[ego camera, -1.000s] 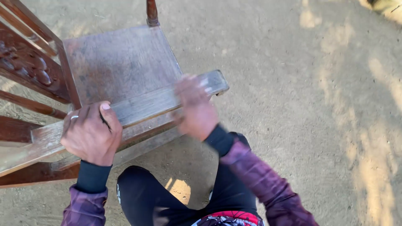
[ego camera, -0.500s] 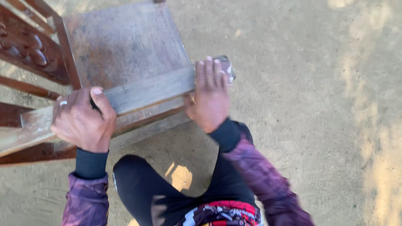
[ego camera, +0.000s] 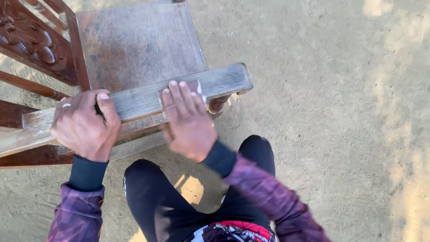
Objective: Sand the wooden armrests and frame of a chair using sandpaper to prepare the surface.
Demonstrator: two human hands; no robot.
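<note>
Right hand [ego camera: 188, 121] sits flat at the centre of the frame, fingers [ego camera: 177, 96] stretched out side by side and pressing a small pale sheet of sandpaper [ego camera: 197, 87] down onto the long grey weathered wooden armrest [ego camera: 224, 80] of the carved dark brown wooden chair [ego camera: 134, 45]. Only a corner of the sheet peeks out past the fingertips, so how much lies under the palm is hard to tell. Over at the left of the frame, the left hand [ego camera: 83, 125] is curled tight around the same armrest, thumb laid on top, a ring on one finger, bracing it.

Now the line that matters: the armrest runs long from the lower left edge of the frame up to its blunt end right of centre, tilting slightly upward as it goes. The right hand lies across that axis, with the bare stretch of grey wood reaching away to its right, toward the armrest's end. The right hand is the nearer one to that end; the left is well back along the rail.

Behind the armrest, the worn square seat [ego camera: 139, 42] fills the upper left, with the carved backrest [ego camera: 27, 40] at the far left corner. Sandy ground [ego camera: 336, 112] all around, and the person's black-clad knees [ego camera: 152, 192] at the bottom.
</note>
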